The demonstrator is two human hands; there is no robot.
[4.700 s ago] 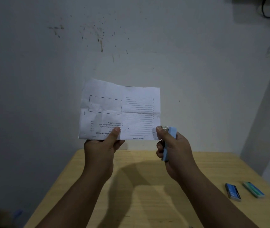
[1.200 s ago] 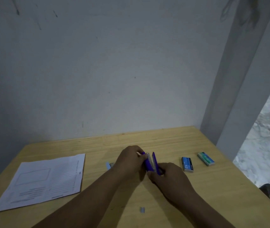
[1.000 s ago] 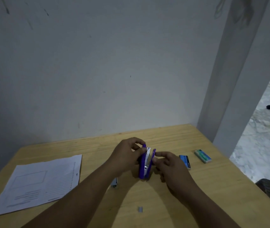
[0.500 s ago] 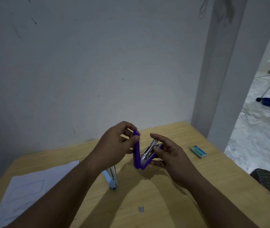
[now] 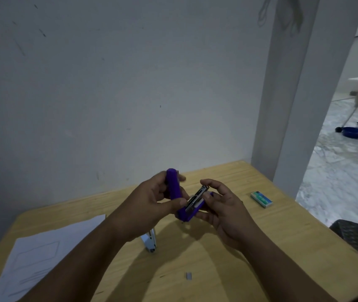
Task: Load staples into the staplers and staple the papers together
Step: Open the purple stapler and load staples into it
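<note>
Purple stapler (image 5: 174, 188) hinged wide open, metal staple channel (image 5: 196, 199) exposed.

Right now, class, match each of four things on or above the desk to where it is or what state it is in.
Things:
1. purple stapler
2. staple box
3. papers
4. loose staple strip

Places/states:
A. flat at the desk's left
B. hinged open in both hands
C. near edge, between the forearms
D. right of the hands

Pairs: 1-B, 2-D, 3-A, 4-C
</note>
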